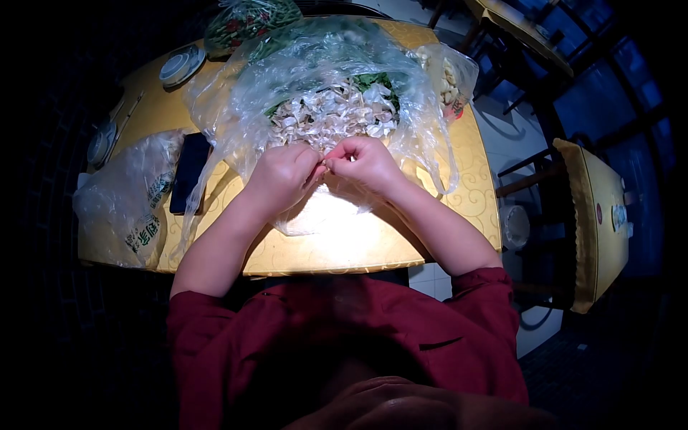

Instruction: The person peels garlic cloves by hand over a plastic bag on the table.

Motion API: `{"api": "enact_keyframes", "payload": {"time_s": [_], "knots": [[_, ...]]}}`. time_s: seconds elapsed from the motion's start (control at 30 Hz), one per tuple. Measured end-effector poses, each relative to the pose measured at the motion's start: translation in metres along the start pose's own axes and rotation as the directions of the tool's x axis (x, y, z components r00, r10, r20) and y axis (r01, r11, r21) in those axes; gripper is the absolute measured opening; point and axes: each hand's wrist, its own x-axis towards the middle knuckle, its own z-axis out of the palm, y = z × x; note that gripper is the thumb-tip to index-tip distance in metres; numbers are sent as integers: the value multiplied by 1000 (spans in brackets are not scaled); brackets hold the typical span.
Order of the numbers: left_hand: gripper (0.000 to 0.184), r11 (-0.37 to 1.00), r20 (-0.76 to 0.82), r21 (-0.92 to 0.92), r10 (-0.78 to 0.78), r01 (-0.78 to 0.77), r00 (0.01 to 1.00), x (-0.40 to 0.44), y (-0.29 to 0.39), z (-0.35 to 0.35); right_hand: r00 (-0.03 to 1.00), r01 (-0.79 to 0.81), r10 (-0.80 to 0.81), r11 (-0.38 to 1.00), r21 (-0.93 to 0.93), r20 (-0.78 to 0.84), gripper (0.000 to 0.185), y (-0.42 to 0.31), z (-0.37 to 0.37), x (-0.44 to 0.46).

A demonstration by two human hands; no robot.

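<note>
My left hand (287, 172) and my right hand (363, 163) meet at the centre, fingertips pinched together. Between them they hold a small pale garlic clove (325, 163), mostly covered by the fingers. Just beyond the hands, a heap of whitish, papery garlic skins (326, 115) lies in a large, open clear plastic bag (251, 79). Some green leaves (380, 84) show among and behind the skins. To the far right of the heap, a smaller clear bag (462, 68) contains pale cloves (448, 79).
A yellow patterned tablecloth (466, 158) covers the table. At left are a dark flat phone-like object (190, 172), a plastic bag with green print (129, 193) and stacked dishes (179, 68). A bag of green vegetables (251, 21) stands at the back. Another table (598, 222) is at right.
</note>
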Motion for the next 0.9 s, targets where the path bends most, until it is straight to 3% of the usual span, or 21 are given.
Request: {"api": "enact_keyframes", "payload": {"time_s": [0.2,0.43,0.53,0.7,0.8,0.83,0.9], "knots": [[14,999,-15,-25,-36,35,999,-1,3,2,999,23,-24,1000,-19,-40,11,5,3,-1],[19,902,81,-241,-348,357,934,-3,-5,2,999,15,-15,1000,-18,-38,12,-1,-1,3],[18,802,98,-347,-485,486,869,-4,-7,2,997,61,-54,991,116,-60,11,6,-4,6],[14,676,68,-518,-578,524,813,0,-9,-3,998,32,-3,893,449,-66,10,4,-21,11],[14,572,94,-637,-607,516,789,0,-11,0,969,128,-133,991,-40,-206,11,5,-22,16],[15,544,111,-665,-607,513,787,1,-11,0,974,65,-118,963,-263,-191,12,0,-22,13],[18,508,168,-675,-600,535,782,3,-9,-1,970,111,-174,935,-336,-167,12,5,-18,13]]}}
